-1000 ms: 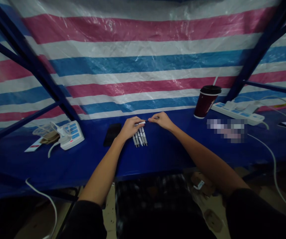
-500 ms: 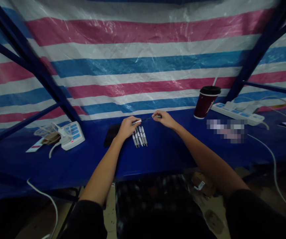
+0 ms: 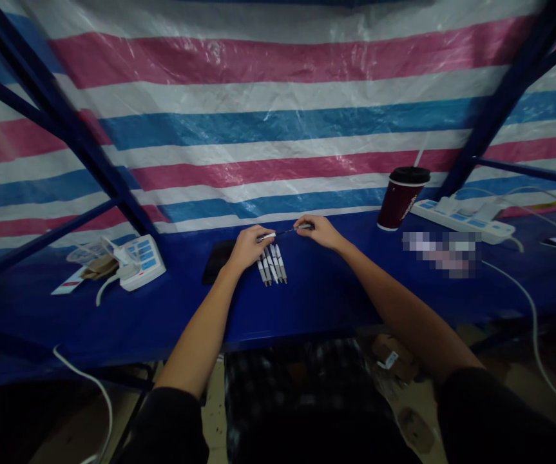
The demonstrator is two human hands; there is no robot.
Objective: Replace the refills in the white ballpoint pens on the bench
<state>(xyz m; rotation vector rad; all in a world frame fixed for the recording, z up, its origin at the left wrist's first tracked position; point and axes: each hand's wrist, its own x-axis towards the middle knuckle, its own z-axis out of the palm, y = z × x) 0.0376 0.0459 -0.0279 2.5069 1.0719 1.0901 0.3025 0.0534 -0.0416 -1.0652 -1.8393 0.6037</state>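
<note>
My left hand (image 3: 245,247) is closed around the white barrel of a pen (image 3: 267,236), above the near ends of a row. A thin dark rod, looking like the pen's refill (image 3: 285,231), stretches from it toward my right hand (image 3: 322,231). Between the fingertips of that hand is a short grey pen piece (image 3: 304,226), held level; its exact shape is partly covered. Several white and grey pens (image 3: 272,265) lie side by side below my left fingers, dark tips toward me. Next to my left wrist rests a flat black object (image 3: 214,264), partly hidden.
A dark red lidded cup (image 3: 401,200) with a straw stands at the back right of the blue table (image 3: 316,303). Power strips with cables lie at left (image 3: 145,261) and right (image 3: 475,222). Near the right one is a blurred-out item (image 3: 444,254). A striped tarp (image 3: 278,129) hangs behind.
The grey piece in my right hand shows slightly more between the fingers, and the thin rod still spans both hands. Otherwise the hands and the pens in the row stay where they were.
</note>
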